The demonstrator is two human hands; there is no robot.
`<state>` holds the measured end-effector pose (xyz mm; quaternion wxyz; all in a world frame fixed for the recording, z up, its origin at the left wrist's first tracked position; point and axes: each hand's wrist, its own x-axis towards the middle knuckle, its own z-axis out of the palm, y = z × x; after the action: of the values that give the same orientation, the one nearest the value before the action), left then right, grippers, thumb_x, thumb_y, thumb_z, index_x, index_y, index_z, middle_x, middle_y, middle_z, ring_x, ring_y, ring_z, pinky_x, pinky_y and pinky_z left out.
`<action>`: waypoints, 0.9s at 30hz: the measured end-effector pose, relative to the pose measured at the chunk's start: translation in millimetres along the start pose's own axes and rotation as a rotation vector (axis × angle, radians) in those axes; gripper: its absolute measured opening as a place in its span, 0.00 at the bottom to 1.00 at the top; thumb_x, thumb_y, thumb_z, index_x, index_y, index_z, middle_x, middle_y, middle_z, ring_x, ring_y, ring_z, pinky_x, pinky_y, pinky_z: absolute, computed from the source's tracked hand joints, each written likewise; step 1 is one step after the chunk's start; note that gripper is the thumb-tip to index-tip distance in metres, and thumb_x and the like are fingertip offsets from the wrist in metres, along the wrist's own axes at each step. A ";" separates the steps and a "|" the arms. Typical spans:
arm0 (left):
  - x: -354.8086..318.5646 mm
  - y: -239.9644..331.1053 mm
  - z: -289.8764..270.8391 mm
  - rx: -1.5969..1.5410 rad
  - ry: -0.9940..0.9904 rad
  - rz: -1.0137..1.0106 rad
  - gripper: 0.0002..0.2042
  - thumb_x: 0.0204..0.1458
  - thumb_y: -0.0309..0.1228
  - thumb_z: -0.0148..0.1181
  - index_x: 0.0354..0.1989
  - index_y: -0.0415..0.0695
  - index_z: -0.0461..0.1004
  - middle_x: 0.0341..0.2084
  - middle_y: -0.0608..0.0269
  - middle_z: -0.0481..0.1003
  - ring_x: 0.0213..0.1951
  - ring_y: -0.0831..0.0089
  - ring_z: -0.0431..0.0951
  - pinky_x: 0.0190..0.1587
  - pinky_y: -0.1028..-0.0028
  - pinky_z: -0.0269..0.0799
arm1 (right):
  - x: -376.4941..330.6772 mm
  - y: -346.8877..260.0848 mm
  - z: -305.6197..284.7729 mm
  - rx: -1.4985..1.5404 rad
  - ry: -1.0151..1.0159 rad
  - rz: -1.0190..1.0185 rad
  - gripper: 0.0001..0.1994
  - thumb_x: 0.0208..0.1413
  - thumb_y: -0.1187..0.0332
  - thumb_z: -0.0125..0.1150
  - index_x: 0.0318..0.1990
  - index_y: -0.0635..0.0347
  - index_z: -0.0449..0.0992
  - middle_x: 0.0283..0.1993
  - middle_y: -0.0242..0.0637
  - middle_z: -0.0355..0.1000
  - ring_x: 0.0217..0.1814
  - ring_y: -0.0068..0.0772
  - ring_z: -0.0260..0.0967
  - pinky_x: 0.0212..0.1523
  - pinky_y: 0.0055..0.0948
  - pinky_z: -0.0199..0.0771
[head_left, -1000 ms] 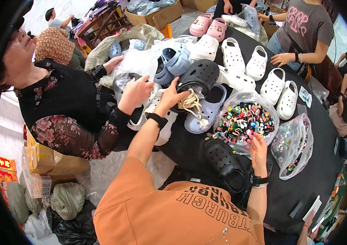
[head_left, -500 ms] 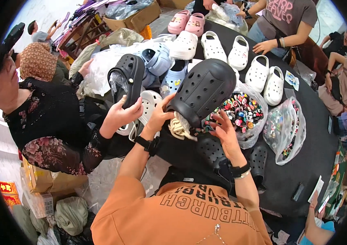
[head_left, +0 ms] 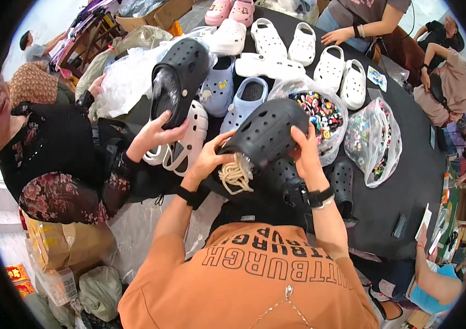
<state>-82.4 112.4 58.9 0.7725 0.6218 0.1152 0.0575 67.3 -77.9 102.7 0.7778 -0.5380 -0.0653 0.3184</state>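
A large black clog [head_left: 268,129] with round holes is held up between my two hands. My left hand [head_left: 209,159] grips its open end, beside a loose bundle of cream cord [head_left: 235,174] and some clear plastic hanging there. On the clog's other side, my right hand [head_left: 306,149] presses with thumb and fingers. Partly hidden under it is a darker black clog [head_left: 287,176] on the table, and another black clog [head_left: 343,183] lies right of my wrist. Beyond my hands stands an open plastic bag [head_left: 332,131] full of small colourful shoe charms.
At my left, a person's hand [head_left: 159,136] holds another black clog [head_left: 189,68]. White clogs [head_left: 329,68], blue clogs [head_left: 248,98] and pink clogs [head_left: 242,12] stand on the black table [head_left: 414,192]. A second charm bag [head_left: 373,142] sits right.
My right hand has gone from open beside the black clog to gripping it. The clog has tipped lower and the view has shifted. The neighbour's clog is held higher.
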 end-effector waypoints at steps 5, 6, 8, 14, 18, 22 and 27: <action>-4.7 1.1 -2.1 -0.026 0.041 -0.047 0.32 0.42 0.32 0.61 0.57 0.40 0.57 0.46 0.58 0.66 0.45 0.73 0.66 0.49 0.76 0.60 | 7.7 18.2 -13.1 0.032 0.115 0.112 0.26 0.43 0.55 0.59 0.49 0.53 0.59 0.43 0.34 0.64 0.41 0.29 0.66 0.33 0.32 0.71; -8.3 1.1 -4.1 -0.045 0.064 0.006 0.31 0.44 0.34 0.60 0.57 0.41 0.56 0.48 0.56 0.64 0.48 0.72 0.65 0.50 0.75 0.60 | 10.5 24.7 -21.4 0.088 0.102 0.140 0.24 0.44 0.53 0.57 0.48 0.51 0.62 0.43 0.33 0.66 0.43 0.29 0.66 0.37 0.35 0.70; -15.4 9.4 -3.5 -0.028 0.136 0.058 0.28 0.45 0.32 0.59 0.55 0.39 0.58 0.49 0.55 0.64 0.50 0.71 0.64 0.50 0.75 0.60 | 7.0 24.5 -25.5 0.126 0.102 0.163 0.23 0.43 0.49 0.56 0.45 0.49 0.67 0.42 0.30 0.68 0.44 0.29 0.66 0.40 0.37 0.68; -26.2 2.2 -4.8 0.109 0.193 0.027 0.27 0.45 0.30 0.58 0.55 0.36 0.58 0.48 0.56 0.64 0.49 0.70 0.64 0.50 0.75 0.61 | 6.3 23.8 -16.1 0.132 0.196 0.023 0.25 0.42 0.58 0.61 0.47 0.56 0.62 0.40 0.35 0.67 0.38 0.30 0.68 0.31 0.36 0.72; -31.2 -13.0 3.6 0.263 0.200 0.059 0.28 0.41 0.30 0.61 0.52 0.37 0.59 0.48 0.56 0.63 0.50 0.69 0.63 0.53 0.74 0.57 | -1.0 33.1 -18.3 0.142 0.182 0.036 0.30 0.41 0.58 0.62 0.51 0.53 0.55 0.43 0.35 0.63 0.42 0.29 0.64 0.32 0.34 0.72; -28.3 -9.4 15.8 0.684 0.402 0.339 0.20 0.38 0.29 0.63 0.42 0.39 0.67 0.46 0.50 0.64 0.50 0.59 0.63 0.52 0.68 0.58 | 1.9 40.3 -36.2 0.210 0.160 0.008 0.25 0.43 0.55 0.59 0.48 0.52 0.61 0.40 0.32 0.66 0.37 0.27 0.68 0.30 0.32 0.72; -30.3 12.5 43.0 1.202 0.378 0.566 0.16 0.40 0.36 0.60 0.40 0.47 0.71 0.46 0.56 0.65 0.52 0.59 0.59 0.53 0.62 0.49 | -0.4 43.7 -45.7 0.241 0.137 0.091 0.26 0.46 0.47 0.53 0.49 0.54 0.65 0.47 0.32 0.67 0.49 0.29 0.64 0.49 0.34 0.63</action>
<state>-100.3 67.4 82.9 0.2154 0.9276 0.0932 0.2905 68.7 -105.0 45.6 0.8242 -0.4635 0.0508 0.3214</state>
